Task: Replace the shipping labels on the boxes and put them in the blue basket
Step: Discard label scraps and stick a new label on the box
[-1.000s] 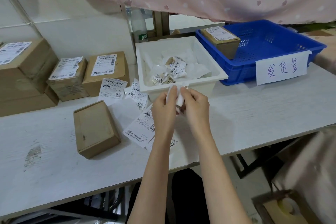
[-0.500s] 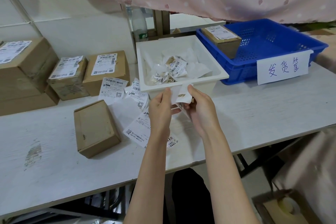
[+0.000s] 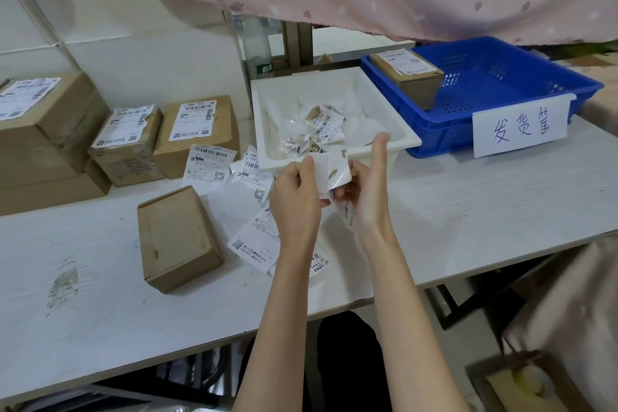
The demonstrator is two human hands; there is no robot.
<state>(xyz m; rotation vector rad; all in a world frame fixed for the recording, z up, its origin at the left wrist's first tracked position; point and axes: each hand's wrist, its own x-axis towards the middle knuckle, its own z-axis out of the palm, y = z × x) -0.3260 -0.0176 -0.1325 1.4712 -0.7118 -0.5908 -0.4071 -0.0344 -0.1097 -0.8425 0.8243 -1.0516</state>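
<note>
- Your left hand (image 3: 294,191) holds the crumpled label (image 3: 332,174) at its left edge; the fingers are curled around the paper, with the thumb on top.
- Your right hand (image 3: 366,192) supports the same label from the right side. The thumb stands straight up, and the other fingers are curled under the paper, so I cannot tell exactly how they lie.
- The label is between your two hands, just in front of the white bin (image 3: 406,134). It shows its blank back side with brown spots.
- Beyond your fingertips, the white bin contains other torn labels and pieces of white backing paper.
- To the left of your left fingers, the unlabelled box (image 3: 177,237) lies on the table (image 3: 468,211), apart from your hand.
- Below your left wrist and beside it, several loose new labels (image 3: 254,241) lie spread on the table.
- Far to the left of your fingers, three more boxes with old labels (image 3: 197,130) stand near the wall.
- To the right beyond your right thumb, the blue basket (image 3: 521,84) stands with one labelled box (image 3: 406,77) in its left corner. A paper sign (image 3: 521,127) hangs on its front wall.
</note>
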